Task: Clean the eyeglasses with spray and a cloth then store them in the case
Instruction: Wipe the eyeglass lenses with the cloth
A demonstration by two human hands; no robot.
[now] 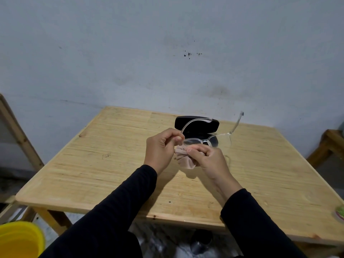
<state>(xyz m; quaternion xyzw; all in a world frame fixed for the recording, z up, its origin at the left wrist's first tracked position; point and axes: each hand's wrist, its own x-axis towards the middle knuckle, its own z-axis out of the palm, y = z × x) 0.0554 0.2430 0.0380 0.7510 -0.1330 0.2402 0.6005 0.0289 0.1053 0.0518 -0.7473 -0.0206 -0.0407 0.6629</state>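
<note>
In the head view, the wiping step is judged to be in hand. The eyeglasses, clear-framed with both arms unfolded, are held in the air above the far middle of the table, just in front of the open black case. The left hand is curled round the frame's left end, where the arm hinges, so that grip is clamped on the eyeglasses. The right hand pinches a bunched beige cloth against the lower edge of the left lens; its grip is clamped on the cloth. No spray bottle can be made out in this view.

The long axis of the eyeglasses runs left to right across the view, rising slightly toward the right. The lenses are turned toward the person, and both arms point away, toward the wall, the right one tilting upward.

The lens under the cloth appears to be the one being rubbed; the right lens hangs free of both hands. The next move is judged to call for the cloth to be carried across to that right lens, with the frame steadied by a light grip so the hinge is not strained. After that, the arms would have to be folded before the eyeglasses could be laid into the case.
</note>
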